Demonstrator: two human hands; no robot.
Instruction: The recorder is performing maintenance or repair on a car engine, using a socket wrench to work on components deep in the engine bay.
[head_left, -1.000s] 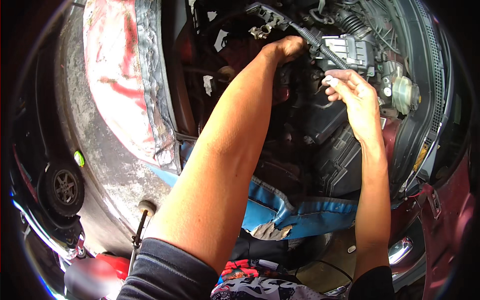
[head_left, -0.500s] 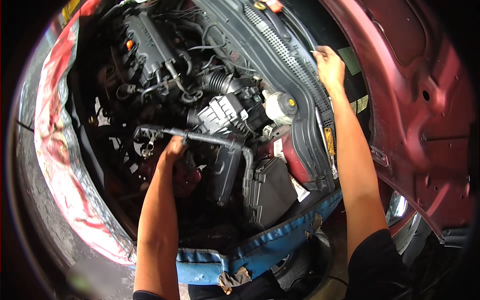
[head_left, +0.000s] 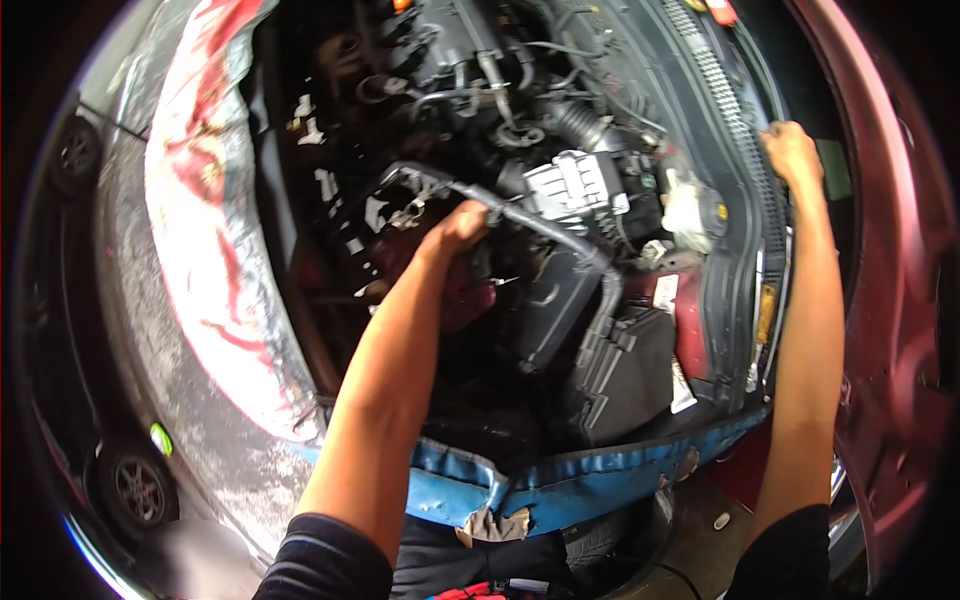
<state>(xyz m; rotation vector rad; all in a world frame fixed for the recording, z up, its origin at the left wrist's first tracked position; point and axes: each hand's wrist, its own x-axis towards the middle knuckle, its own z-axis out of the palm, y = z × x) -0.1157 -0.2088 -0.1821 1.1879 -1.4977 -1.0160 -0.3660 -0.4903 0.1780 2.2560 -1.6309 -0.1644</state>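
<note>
My left hand (head_left: 464, 226) reaches into the engine bay, fingers curled against a black corrugated wiring conduit (head_left: 535, 222). The fingertips are partly hidden there, so what they grip does not show. The conduit crosses above the hand and bends down beside a black lidded box (head_left: 630, 375). At the far right, my right hand (head_left: 795, 155) is closed in a fist at the cowl by the windshield, touching the end of a thin black strip (head_left: 762, 75). Whatever lies inside the fist is hidden. A silver-grey ribbed unit (head_left: 575, 187) sits beyond my left hand.
A white fluid reservoir (head_left: 688, 215) with a black cap stands near the cowl. A yellow-handled tool (head_left: 766, 315) lies along the cowl edge. The blue fender cover (head_left: 590, 490) and red-and-white front cover (head_left: 215, 210) border the bay. The raised red hood (head_left: 900, 330) flanks my right arm.
The view has swung, so the engine bay now sits farther right and higher in the picture. Both hands stay at about the same places on the car.
</note>
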